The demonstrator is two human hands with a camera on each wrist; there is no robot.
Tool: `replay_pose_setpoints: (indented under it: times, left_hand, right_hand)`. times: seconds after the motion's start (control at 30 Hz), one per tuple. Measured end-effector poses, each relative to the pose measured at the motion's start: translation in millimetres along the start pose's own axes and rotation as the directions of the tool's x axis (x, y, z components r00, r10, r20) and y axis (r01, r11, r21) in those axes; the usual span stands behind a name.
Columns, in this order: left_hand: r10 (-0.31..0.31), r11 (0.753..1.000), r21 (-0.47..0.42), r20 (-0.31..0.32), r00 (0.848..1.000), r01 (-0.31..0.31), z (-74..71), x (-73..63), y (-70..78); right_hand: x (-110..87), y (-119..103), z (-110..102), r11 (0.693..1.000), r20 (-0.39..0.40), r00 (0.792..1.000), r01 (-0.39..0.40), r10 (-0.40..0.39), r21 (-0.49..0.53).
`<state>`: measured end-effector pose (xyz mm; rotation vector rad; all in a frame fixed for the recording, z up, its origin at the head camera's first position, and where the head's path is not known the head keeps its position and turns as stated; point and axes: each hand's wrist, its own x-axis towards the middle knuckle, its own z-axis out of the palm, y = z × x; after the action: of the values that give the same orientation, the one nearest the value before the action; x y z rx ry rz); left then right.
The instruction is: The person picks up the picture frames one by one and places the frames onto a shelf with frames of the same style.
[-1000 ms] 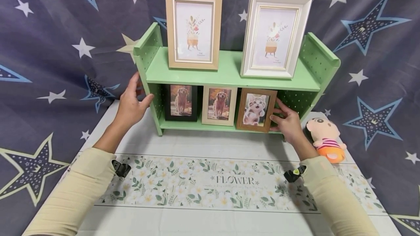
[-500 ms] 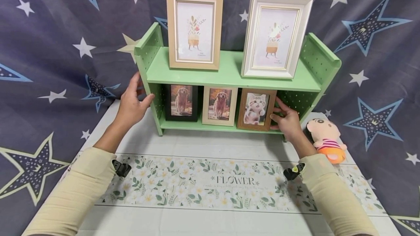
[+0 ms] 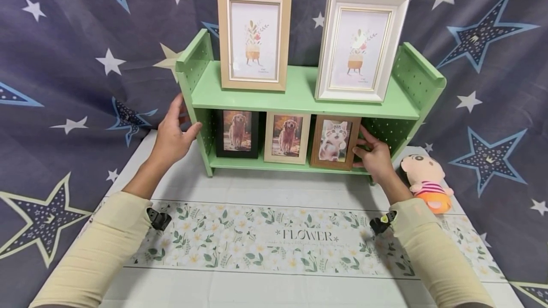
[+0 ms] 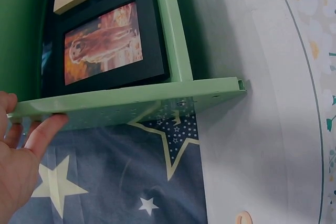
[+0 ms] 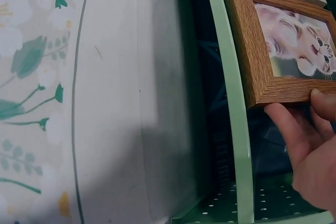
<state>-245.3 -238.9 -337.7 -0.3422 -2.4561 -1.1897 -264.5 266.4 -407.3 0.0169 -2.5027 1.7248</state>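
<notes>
A green two-tier shelf (image 3: pixel 265 100) stands on the table. My left hand (image 3: pixel 173 137) touches the outside of its left side panel, fingers extended, as the left wrist view also shows. On the lower tier, my right hand (image 3: pixel 374 158) pinches the right edge of a brown wooden photo frame (image 3: pixel 314 142) with a kitten picture. In the right wrist view the thumb lies on the front of the frame and the other fingers are at its side. To its left stand a cream photo frame (image 3: pixel 267 139) and a black photo frame (image 3: pixel 219 139), both with dog pictures.
On the top tier stand a beige photo frame (image 3: pixel 222 37) and a white photo frame (image 3: pixel 324 51). A plush doll (image 3: pixel 428 182) sits right of the shelf. A flower-printed tablecloth (image 3: pixel 239 236) spreads in front, and a dark star-patterned curtain (image 3: pixel 85 89) hangs close behind.
The brown frame has shifted slightly back into the lower tier and sits straighter, with my right hand still at its right edge. My left hand stays at the side panel.
</notes>
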Motion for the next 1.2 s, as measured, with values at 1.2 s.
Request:
replay_pose_setpoints:
  times: [1.2]
  left_hand:
    - [-0.009,1.0,0.0,-0.019,1.0,0.009,0.2,-0.9,3.7]
  right_hand:
    - [5.2,3.7,1.8,0.999,-0.07,0.997,0.042,-0.043,-0.018]
